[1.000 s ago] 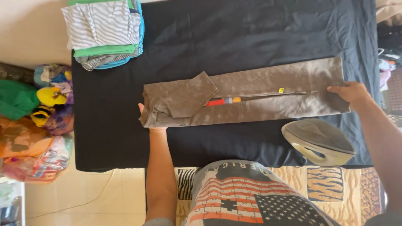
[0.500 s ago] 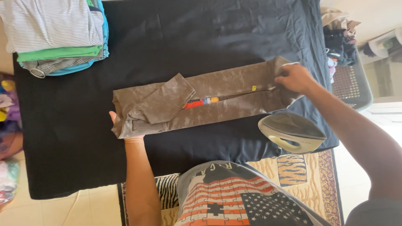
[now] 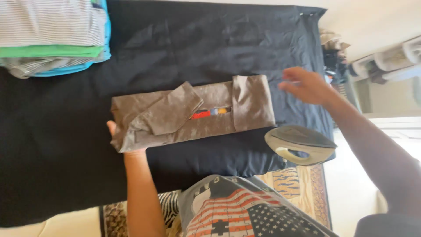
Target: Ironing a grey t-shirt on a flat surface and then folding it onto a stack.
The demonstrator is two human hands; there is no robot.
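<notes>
A black cloth (image 3: 210, 48) covers most of the frame, spread flat as the working surface from the left edge to the upper right corner. In the middle of it lies a brown garment (image 3: 193, 112), folded into a long strip; its right end is now turned back over itself, so the strip is far shorter than half a second ago, when it ran out flat toward the right. A small red, blue and orange patch shows in the gap between the folded layers. In the upper left corner sits a stack of folded clothes (image 3: 52, 37), striped on top, with green and blue layers beneath. At the bottom centre is the person's own printed shirt (image 3: 237, 210), over a patterned rug (image 3: 302, 184). An iron (image 3: 300, 145) rests on the cloth's lower right edge, just beside the garment's folded end and not touching it.

The right hand (image 3: 307, 85) hovers in the upper right of centre, blurred, fingers spread wide and holding nothing; earlier it gripped the garment's far end, and it is now apart from it. The left hand (image 3: 120, 142) lies mostly hidden under the garment's left end, as before; whether its fingers pinch the cloth cannot be told.
</notes>
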